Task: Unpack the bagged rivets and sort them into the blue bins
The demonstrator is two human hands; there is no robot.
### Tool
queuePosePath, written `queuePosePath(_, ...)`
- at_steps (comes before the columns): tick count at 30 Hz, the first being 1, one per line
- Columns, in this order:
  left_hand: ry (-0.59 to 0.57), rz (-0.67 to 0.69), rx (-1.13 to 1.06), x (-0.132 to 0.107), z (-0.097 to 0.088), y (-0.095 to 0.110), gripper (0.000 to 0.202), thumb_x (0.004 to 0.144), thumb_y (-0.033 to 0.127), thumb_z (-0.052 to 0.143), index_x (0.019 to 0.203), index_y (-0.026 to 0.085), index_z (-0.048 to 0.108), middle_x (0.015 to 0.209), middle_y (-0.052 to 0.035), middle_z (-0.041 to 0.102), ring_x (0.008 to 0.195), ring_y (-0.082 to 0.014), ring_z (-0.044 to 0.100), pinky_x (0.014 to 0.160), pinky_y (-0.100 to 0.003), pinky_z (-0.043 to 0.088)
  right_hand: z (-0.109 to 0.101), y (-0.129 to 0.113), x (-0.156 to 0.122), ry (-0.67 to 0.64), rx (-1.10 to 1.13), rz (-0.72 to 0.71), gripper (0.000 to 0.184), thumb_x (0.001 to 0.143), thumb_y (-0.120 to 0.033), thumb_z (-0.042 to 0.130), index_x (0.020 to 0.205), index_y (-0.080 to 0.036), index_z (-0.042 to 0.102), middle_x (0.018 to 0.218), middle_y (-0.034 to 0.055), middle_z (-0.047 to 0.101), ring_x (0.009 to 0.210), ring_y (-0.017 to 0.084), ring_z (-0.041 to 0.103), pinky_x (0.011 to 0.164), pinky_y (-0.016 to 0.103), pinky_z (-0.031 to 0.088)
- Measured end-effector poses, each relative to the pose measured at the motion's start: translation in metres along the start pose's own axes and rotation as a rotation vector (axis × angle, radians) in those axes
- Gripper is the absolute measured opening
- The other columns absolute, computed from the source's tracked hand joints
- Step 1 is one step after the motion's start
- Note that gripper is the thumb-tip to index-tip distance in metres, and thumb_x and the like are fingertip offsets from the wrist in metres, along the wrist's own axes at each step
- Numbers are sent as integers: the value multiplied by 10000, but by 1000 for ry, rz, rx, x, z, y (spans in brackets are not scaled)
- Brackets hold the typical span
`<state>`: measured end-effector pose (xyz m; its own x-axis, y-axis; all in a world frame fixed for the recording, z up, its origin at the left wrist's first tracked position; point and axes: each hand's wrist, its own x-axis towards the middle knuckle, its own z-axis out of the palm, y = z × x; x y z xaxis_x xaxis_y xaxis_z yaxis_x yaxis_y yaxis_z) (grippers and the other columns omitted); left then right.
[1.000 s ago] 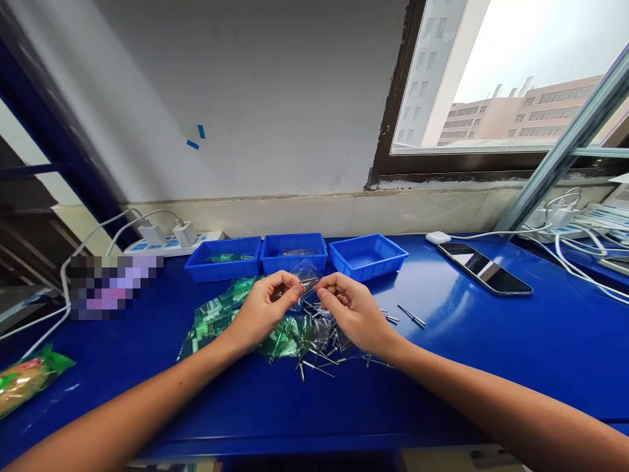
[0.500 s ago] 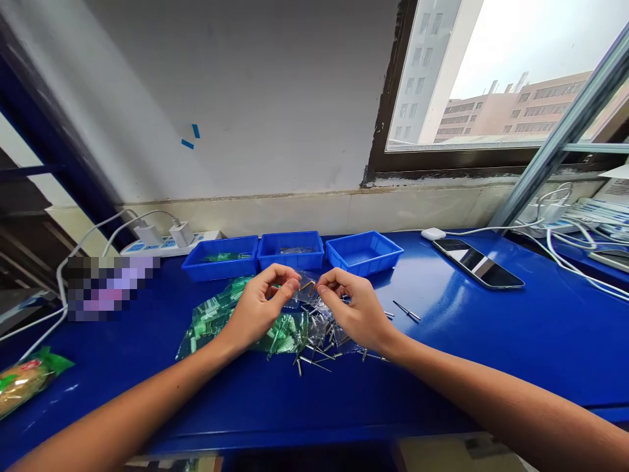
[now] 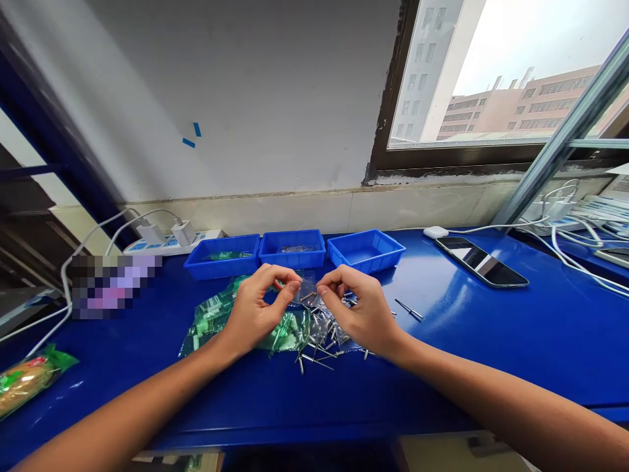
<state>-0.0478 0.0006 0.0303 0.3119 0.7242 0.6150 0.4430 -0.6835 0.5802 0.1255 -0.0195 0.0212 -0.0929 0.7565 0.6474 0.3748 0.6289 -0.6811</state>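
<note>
We hold a small clear bag [image 3: 307, 284] in front of the middle blue bin [image 3: 293, 261], on our side of it. The bag is thin, crinkled and see-through, with a slim brownish-gold piece showing at its lower part; we cannot tell whether that piece is inside or behind the film. Our left hand [image 3: 256, 307] pinches one edge, thumb and forefinger tips nearly meeting, the other fingers curled in. Our right hand [image 3: 358, 307] pinches the opposite edge the same way, its fingertips partly hidden by the thumb.

Below the bag, nearer us than the middle blue bin, silvery metal pins [image 3: 320, 358] lie heaped with more clear film, each a thin shank with a thicker sleeve. Green bags [image 3: 211, 313] of pale pieces spread in front of that bin and to its left; one lone pin [image 3: 409, 310] lies to its right, nearer us.

Far left of the middle blue bin, also nearer us, a food packet [image 3: 34, 379] has green and red printing, too small to read. A pixelated patch [image 3: 115, 285] behind the packet hides whatever it covers.
</note>
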Motion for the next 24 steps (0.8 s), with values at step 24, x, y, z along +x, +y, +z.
queuePosePath(24,-30,-207,-177,2,2,-3,214,812,370,544,782,162,586,721,-16,609,664,-133,561,630,-242,437,-2,1,8,-131,340,368,70,771,-239,521,734,-182,536,633,13,599,583,119,545,542,268,421)
